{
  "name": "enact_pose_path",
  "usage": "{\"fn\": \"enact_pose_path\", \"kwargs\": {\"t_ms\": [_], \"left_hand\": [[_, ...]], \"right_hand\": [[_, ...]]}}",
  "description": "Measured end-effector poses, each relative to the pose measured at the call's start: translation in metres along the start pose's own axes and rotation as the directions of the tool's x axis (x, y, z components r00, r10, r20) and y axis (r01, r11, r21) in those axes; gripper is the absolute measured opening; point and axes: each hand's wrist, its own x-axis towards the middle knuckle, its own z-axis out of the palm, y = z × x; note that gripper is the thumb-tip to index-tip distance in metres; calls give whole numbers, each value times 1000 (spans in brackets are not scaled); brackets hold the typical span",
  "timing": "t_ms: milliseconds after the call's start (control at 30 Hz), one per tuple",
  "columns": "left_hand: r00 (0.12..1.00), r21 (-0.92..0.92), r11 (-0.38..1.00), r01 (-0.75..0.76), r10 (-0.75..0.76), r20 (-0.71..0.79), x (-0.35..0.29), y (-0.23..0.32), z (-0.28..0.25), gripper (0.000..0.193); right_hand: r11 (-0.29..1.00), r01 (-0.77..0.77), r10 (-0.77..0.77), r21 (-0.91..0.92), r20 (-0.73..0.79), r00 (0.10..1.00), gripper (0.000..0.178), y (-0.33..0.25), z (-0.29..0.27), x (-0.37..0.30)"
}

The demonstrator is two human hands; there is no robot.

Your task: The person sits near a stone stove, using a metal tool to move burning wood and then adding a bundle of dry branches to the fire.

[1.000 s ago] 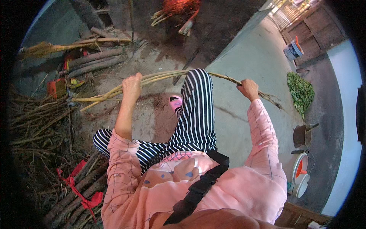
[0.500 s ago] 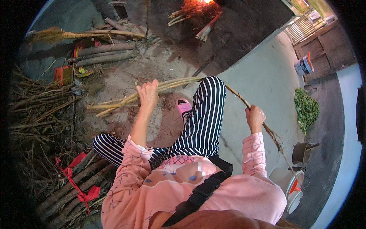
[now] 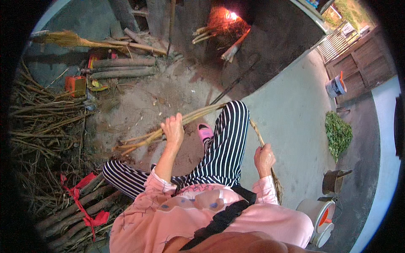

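Left hand (image 3: pixel 173 131) out ahead of the torso, forearm angled up and forward, back of hand to camera, fingers curled over the stick bundle (image 3: pixel 196 113) and gripping it. Right hand (image 3: pixel 264 157) lower and closer to the body, elbow bent, fist closed round the thin end of the same bundle. Bundle runs through both fists: thick cut ends stick out past the left one toward lower left, over the dirt floor; twiggy tail drops below the right one beside the sleeve. Mid-length is hidden by the striped knee (image 3: pixel 234 113), with the two halves sloping down either side of it. Beyond the hands: fire opening (image 3: pixel 232 19) ahead, lit, with twigs and a thicker log in its mouth. Pale bucket (image 3: pixel 307 207) lower right, something orange showing in its mouth, can't tell what. Brown vessel (image 3: pixel 331 183) with a handle just above it, contents not readable. White bucket (image 3: pixel 334 88) with orange handle by the wooden door (image 3: pixel 360 61), contents unclear.
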Motion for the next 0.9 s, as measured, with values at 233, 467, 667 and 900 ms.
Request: {"fn": "enact_pose_path", "kwargs": {"t_ms": [233,467,667,900], "left_hand": [[903,-107,994,-34,76,422,28,-32,-12,30],[370,-235,848,475,50,928,61,-59,-18,61],[834,-205,941,271,-124,537,65,-58,-22,67],[980,-559,821,118,-188,-70,157,-54,-137,45]], "right_hand": [[915,230,-372,332,469,801,35,40,-44,63],[794,-309,-280,523,766,578,34,58,-38,88],[843,266,-354,467,112,928,24,19,-11,84],[728,536,-352,428,-438,827,21,-117,-144,140]]}}
